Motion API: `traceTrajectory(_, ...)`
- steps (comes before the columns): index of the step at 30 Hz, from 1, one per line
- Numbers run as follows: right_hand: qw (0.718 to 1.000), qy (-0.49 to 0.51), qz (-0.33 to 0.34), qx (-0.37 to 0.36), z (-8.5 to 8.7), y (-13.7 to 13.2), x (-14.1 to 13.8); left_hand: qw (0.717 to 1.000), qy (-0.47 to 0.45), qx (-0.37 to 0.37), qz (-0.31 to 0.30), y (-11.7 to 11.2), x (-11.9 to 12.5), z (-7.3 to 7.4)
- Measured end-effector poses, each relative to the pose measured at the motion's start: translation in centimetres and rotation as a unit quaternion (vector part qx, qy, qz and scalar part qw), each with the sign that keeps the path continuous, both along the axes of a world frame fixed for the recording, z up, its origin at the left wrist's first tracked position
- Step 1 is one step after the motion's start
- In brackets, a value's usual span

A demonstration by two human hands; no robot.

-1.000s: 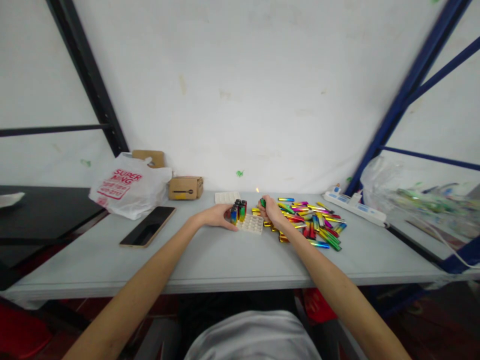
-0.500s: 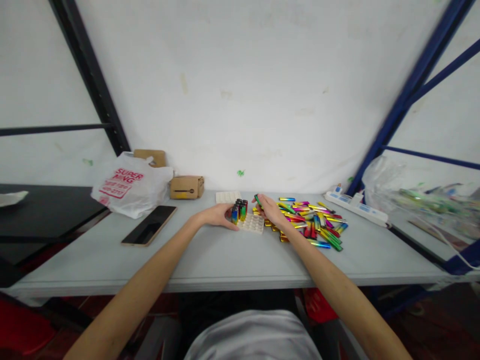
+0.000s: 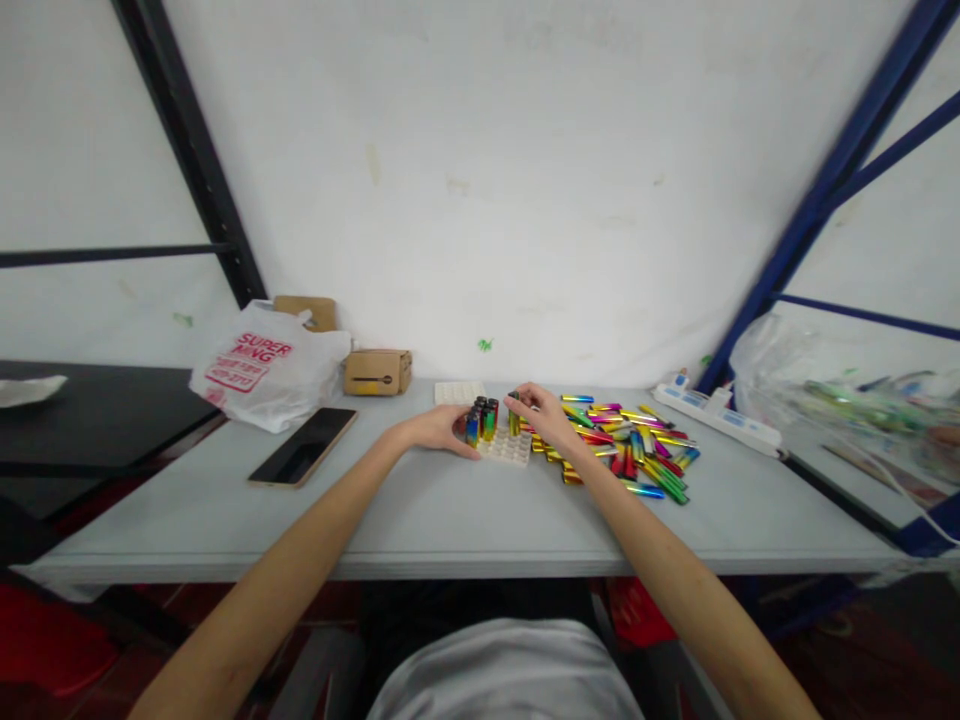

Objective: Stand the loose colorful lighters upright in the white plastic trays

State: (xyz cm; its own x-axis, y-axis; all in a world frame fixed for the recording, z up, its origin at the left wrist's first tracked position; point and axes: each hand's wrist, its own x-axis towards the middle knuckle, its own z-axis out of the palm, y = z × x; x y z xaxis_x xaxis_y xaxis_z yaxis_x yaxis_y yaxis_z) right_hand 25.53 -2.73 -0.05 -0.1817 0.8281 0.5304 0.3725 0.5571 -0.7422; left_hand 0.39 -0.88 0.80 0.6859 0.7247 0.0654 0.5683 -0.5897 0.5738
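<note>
**While a lighter (image 3: 514, 412) is pinched upright by the right hand (image 3: 540, 412), a standing cluster (image 3: 484, 420) is cupped by the left hand (image 3: 441, 430)**

As the right-hand grip is narrowed around its upper part, the lighter is held at the fingertips, just left of the curled fingers, with its green and gold body hanging below them. It is kept nearly vertical above the rear right portion of a pale pocketed tray (image 3: 507, 450); whether its lower end is seated in a pocket or held just over one cannot be told.

The left hand is placed at the tray's left end, its thumb spread in front and its fingers curved behind. Within that wide curve the cluster is gathered, its dark-topped, shiny lighters stood close together, and a gap is left between it and the lighter in the right hand. Whether the cluster is firmly pressed by the left hand or merely surrounded cannot be told.

To the right of the tray, partly covered by the right hand and forearm, a heap of loose lighters (image 3: 634, 450) is spread on its side in many colours over the grey tabletop (image 3: 450, 525). Behind the left hand, another pale tray (image 3: 459, 392) is set near the wall (image 3: 480, 200). Farther left, a dark-screened phone (image 3: 304, 447) is laid flat, and a small cardboard box (image 3: 378, 372) is placed beside a white plastic bag (image 3: 270, 365).
</note>
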Motion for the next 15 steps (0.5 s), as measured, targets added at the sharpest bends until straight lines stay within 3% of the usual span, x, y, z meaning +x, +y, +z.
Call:
traceTrajectory(5,0.999,-0.022,0.041,-0.016,0.0,-1.2,-0.9,1.000,-0.003,0.001,-0.002,0.3,-0.1,-0.3)
traceTrajectory(15,0.982,-0.180,-0.003,0.057,-0.3,-1.7,-2.2,1.000,-0.012,0.010,-0.009,0.2,-0.1,-0.2)
